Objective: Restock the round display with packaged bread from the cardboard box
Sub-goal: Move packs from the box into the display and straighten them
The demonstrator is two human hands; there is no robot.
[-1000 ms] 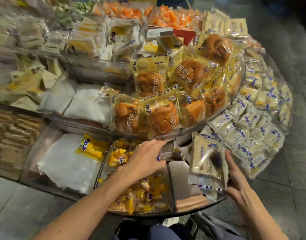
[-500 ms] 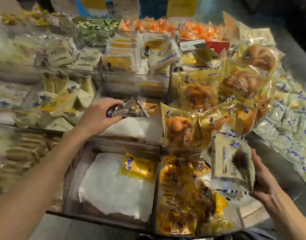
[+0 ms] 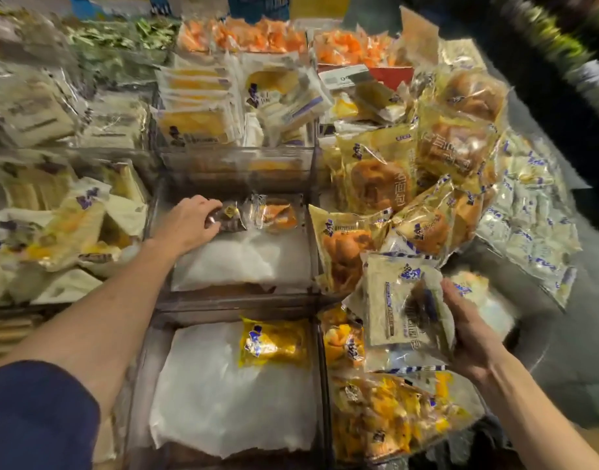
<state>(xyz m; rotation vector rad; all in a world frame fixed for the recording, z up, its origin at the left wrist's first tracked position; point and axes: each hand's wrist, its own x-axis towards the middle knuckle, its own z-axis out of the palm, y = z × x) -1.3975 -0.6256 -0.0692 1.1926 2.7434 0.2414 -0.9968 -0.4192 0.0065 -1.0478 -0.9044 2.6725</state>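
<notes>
Head camera looks down, close over display (image 3: 237,301).

On the display (image 3: 237,300), the middle bin (image 3: 284,266) has two things along its back edge: a packet (image 3: 228,217) gripped by the left hand (image 3: 186,222), and a second packet (image 3: 277,213) just right of it. The front bin (image 3: 206,385) holds a lone packet (image 3: 274,340) at its back right corner. Loaves (image 3: 379,178) are heaped right of the middle bin, with small packets (image 3: 528,228) beyond them at the display's right edge. The right hand (image 3: 471,337) holds a held packet (image 3: 403,313) above the front right bin (image 3: 320,385).
</notes>
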